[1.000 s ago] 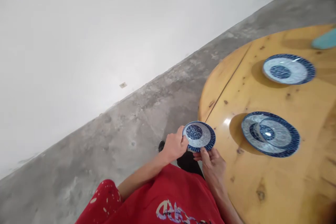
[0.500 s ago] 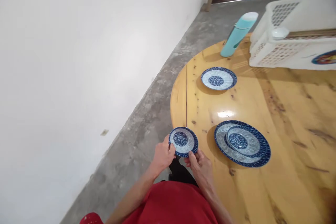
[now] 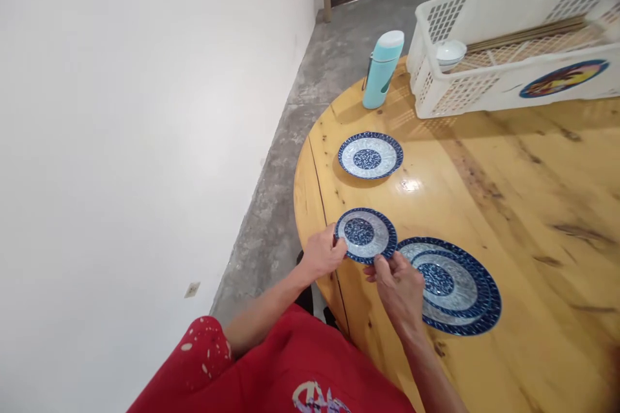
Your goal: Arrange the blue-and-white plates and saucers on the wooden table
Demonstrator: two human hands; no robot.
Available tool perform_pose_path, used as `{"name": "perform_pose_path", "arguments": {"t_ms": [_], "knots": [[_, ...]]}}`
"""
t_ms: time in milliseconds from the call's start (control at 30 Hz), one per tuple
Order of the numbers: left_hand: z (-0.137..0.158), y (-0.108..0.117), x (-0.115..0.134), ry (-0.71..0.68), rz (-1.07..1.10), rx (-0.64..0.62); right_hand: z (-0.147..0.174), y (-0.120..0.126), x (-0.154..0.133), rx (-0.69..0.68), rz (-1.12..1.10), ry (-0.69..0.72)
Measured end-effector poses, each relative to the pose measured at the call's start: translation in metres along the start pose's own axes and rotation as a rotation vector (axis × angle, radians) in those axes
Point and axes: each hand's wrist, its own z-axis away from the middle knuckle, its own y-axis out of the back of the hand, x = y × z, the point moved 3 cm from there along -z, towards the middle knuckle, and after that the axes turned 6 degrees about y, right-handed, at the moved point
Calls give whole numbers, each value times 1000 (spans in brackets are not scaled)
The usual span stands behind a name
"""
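Observation:
A small blue-patterned plate [image 3: 365, 234] is held by both hands just above the near left edge of the round wooden table [image 3: 508, 206]. My left hand [image 3: 322, 255] grips its left rim and my right hand [image 3: 400, 287] pinches its near rim. Right of it lies a large blue plate [image 3: 477, 319] with a smaller plate [image 3: 443, 277] stacked on it. Another small blue plate [image 3: 371, 155] lies farther back on the table.
A teal flask [image 3: 382, 69] stands at the table's far edge. A white plastic crate [image 3: 508, 87] with a small white bowl [image 3: 450, 51] and chopsticks sits at the back right. Left of the table are the concrete floor [image 3: 285, 161] and a white wall.
The view swung right, bringing the flask and crate into sight. Both hands have carried the small plate from beyond the table's edge to over the tabletop, closer to the stacked plates.

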Motion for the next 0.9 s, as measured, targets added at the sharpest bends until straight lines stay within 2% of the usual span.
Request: {"name": "perform_pose_path", "arguments": {"t_ms": [200,300,467,633,733,900], "knots": [[-78,6,27,-129,13,-190,-62,11,-20,199,158,-3],[-122,22,45,-214,-26,-254,-99,10,-32,255,72,-61],[-208,52,75,-379,-93,-348,-163,-4,-62,392,-109,-81],[-286,54,92,-506,-129,-372,-209,-22,-68,459,-207,-147],[-313,45,94,-562,-147,-362,-220,-30,-61,470,-205,-184],[-335,36,90,-575,-78,-374,-225,-41,-52,492,-198,-256]]}}
